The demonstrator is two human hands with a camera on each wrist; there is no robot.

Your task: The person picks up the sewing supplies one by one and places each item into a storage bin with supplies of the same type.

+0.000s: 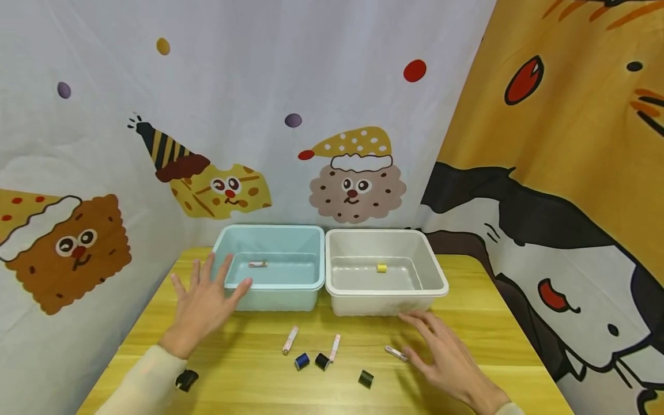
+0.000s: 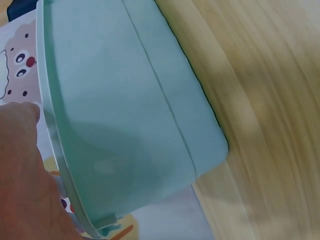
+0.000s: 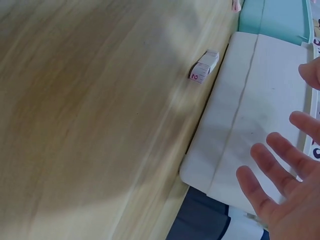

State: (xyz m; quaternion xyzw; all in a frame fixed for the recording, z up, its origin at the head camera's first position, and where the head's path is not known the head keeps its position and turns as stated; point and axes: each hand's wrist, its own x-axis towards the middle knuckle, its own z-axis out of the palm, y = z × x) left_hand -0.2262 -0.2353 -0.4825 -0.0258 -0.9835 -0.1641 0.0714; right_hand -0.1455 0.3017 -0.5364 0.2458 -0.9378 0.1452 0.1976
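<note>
My left hand (image 1: 204, 302) is spread wide above the front left corner of the light blue bin (image 1: 277, 297), holding nothing. Inside that bin lies a small folded tape measure (image 1: 257, 264). In front of the white bin (image 1: 386, 304), my right hand (image 1: 446, 357) reaches in with its fingers extended. Its thumb is beside another folded tape measure (image 1: 396, 353); whether they touch I cannot tell. The right wrist view shows the fingers (image 3: 277, 167) spread and bare. A yellow thread spool (image 1: 381, 268) sits in the white bin.
Two more folded tape measures (image 1: 290, 340) lie on the table (image 1: 249, 386), near a blue spool (image 1: 302, 361), a black spool (image 1: 322, 361) and a dark green spool (image 1: 365, 378). A black object (image 1: 187, 380) is beside the left sleeve. A printed curtain (image 1: 259, 86) hangs behind the bins.
</note>
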